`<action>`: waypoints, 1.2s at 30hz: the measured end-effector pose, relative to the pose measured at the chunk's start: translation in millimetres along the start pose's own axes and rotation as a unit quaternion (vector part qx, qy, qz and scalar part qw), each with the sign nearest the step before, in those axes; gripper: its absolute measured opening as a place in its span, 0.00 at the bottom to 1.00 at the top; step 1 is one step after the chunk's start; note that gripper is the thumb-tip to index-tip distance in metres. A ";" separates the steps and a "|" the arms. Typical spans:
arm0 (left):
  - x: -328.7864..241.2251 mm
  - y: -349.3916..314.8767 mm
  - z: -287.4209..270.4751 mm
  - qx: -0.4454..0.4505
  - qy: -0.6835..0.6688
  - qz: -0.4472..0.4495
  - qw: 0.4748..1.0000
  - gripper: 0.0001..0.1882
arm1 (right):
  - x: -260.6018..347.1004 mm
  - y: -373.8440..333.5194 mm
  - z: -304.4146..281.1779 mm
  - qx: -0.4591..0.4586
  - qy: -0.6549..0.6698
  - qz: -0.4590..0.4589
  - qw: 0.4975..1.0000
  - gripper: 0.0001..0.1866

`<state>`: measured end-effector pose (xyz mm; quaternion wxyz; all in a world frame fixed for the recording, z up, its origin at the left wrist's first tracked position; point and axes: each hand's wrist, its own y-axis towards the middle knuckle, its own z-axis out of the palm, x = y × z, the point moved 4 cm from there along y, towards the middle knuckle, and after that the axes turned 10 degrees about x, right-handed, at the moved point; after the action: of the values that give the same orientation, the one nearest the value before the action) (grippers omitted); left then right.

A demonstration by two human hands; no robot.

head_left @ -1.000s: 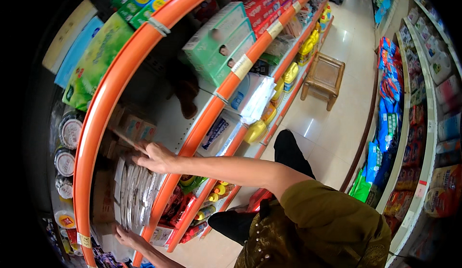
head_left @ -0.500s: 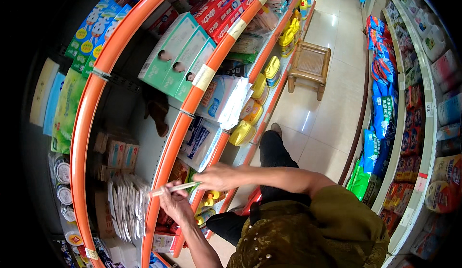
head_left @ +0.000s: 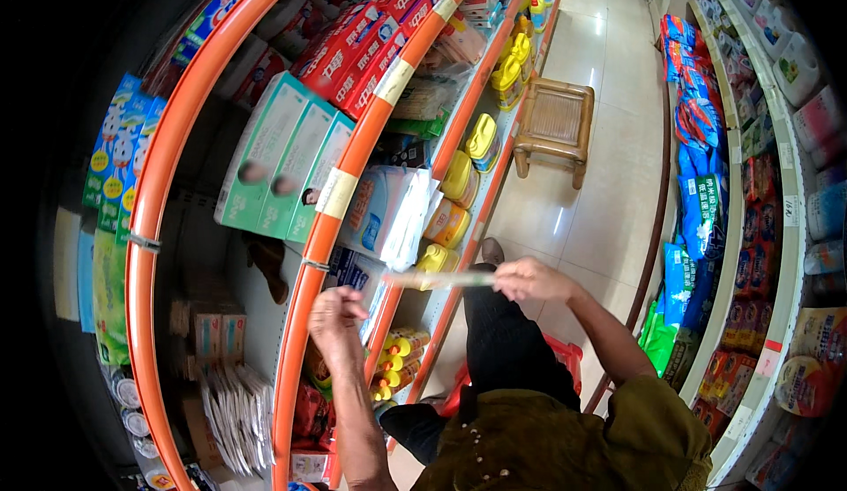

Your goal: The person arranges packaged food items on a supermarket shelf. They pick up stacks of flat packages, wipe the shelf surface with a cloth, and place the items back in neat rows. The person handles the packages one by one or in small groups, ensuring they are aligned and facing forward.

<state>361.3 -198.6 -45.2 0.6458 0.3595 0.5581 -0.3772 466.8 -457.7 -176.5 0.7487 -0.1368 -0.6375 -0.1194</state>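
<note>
Right hand [head_left: 529, 279] pinches one end of a thin flat packet [head_left: 441, 280], which juts out level to its left above the orange shelf edge [head_left: 353, 173], while the left hand [head_left: 335, 314], loosely curled and holding nothing, hovers lower beside the stacked packets [head_left: 238, 416].

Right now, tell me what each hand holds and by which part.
Right hand grips a flat packet by its right end. Left hand appears empty.

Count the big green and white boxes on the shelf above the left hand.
3. The green and white boxes stand side by side on the shelf, above the left hand: left, middle, right. More may sit hidden behind them.
</note>
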 end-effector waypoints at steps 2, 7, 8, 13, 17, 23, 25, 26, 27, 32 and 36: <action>-16.6 5.8 -17.1 -0.055 0.119 0.051 0.990 0.11 | -28.3 -6.6 -42.2 -0.088 0.053 0.027 0.994 0.10; -44.6 24.5 -39.8 -0.042 0.614 0.256 0.746 0.02 | -56.1 12.3 -148.3 -0.405 0.054 -0.016 0.912 0.10; -41.8 29.1 -47.5 -0.041 0.627 0.260 0.733 0.03 | -49.0 27.4 -162.7 -0.412 0.032 -0.013 0.911 0.11; -25.4 44.6 -60.2 -0.016 0.654 0.235 0.719 0.06 | -12.7 132.5 -231.8 -0.436 -0.222 0.010 0.872 0.11; -24.7 44.5 -58.2 -0.016 0.651 0.210 0.729 0.09 | 13.8 213.5 -271.5 -0.479 -0.349 -0.011 0.805 0.09; -16.7 47.0 -60.3 -0.005 0.698 0.180 0.693 0.12 | 12.7 303.0 -335.0 -0.491 -0.392 0.051 0.777 0.07; -17.3 47.7 -54.1 -0.013 0.704 0.156 0.693 0.12 | 2.5 328.0 -355.1 -0.441 -0.391 0.106 0.801 0.09; -17.1 46.6 -51.2 -0.019 0.708 0.143 0.692 0.12 | -6.1 340.5 -362.8 -0.437 -0.425 0.096 0.787 0.09; -17.6 49.9 -47.5 -0.019 0.714 0.150 0.684 0.12 | -15.0 344.6 -380.0 -0.444 -0.457 0.083 0.766 0.09; -14.3 48.4 -58.8 -0.027 0.708 0.189 0.680 0.13 | -25.1 356.4 -367.2 -0.436 -0.436 0.073 0.784 0.12; -18.2 41.2 -63.3 -0.044 0.697 0.199 0.688 0.17 | -8.9 331.3 -333.7 -0.401 -0.534 0.042 0.743 0.17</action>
<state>367.8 -122.1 -32.9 0.1463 0.5931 0.7785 0.1442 890.0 -267.3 -252.6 0.1664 -0.4925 -0.8199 -0.2398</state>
